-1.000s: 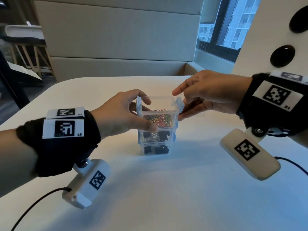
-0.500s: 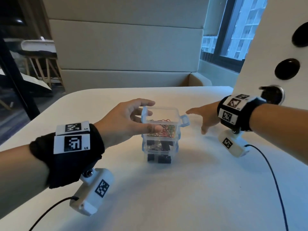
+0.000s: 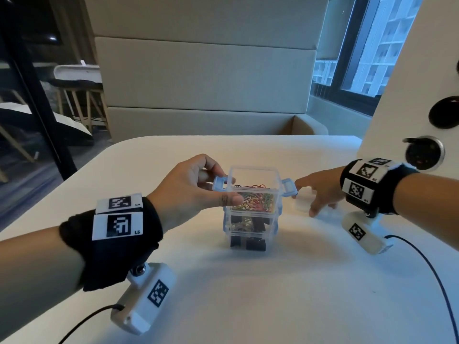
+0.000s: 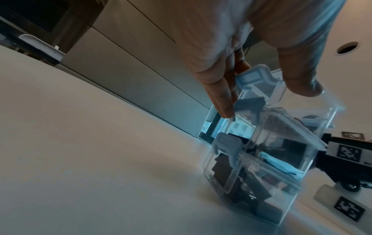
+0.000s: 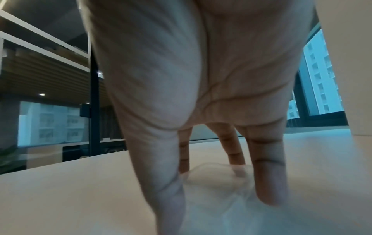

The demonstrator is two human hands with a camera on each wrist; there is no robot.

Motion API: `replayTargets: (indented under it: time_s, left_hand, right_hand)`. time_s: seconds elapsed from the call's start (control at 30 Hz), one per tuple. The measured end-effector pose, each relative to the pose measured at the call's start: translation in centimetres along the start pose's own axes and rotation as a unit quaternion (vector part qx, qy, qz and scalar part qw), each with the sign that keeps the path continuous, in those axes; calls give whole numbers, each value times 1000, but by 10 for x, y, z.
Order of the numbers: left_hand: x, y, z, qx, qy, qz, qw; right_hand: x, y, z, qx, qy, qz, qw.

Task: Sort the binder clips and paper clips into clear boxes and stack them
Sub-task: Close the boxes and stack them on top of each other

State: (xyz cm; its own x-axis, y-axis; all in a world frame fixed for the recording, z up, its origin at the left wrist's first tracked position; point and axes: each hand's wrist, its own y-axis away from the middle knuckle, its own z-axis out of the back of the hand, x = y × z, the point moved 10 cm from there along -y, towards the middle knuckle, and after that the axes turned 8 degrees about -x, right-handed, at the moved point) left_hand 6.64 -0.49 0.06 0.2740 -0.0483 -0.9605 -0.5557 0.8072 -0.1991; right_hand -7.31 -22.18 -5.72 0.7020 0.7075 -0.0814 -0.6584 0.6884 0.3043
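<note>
Top box (image 3: 252, 192) between left fingers (image 3: 229, 200)

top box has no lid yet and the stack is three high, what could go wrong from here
The left hand holds only the open top box; a nudge could tip the tall stack and spill the paper clips. The right hand reaches for a clear lid on the table; it is hard to see and may slip.

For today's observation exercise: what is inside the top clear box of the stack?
The top box has no lid on and holds coloured paper clips. The left hand grips it, its thumb covering part of the front wall. The clips hide the box's floor.
</note>
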Motion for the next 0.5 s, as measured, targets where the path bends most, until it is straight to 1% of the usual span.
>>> replayTargets:
  time_s: [0.07,0.13,0.2,0.27,0.33,0.4,0.5]
  left_hand:
    - [3,2,0,-1,1,8,1000]
    - [5,4,-2,4,-4,14,1000]
    - [8,4,-2,1,-2,16,1000]
    - [9,4,-2,-8,4,18,1000]
    - [10,5,-3,-12,5,20,1000]
    - [8,6,-4,-15,-9,14,1000]
    - [-2,8,-1,-17,-19,-1,1000]
  right_hand:
    - [4,9,19,-41,-12,14,999]
    - [10,23,58,-123,-59,33,990]
    - [23,47,101,-200,-138,71,967]
    - [45,75,130,-237,-201,131,941]
    - [74,100,139,-222,-222,203,928]
    - [102,118,132,-171,-215,267,924]
    - [125,126,115,-113,-198,314,922]
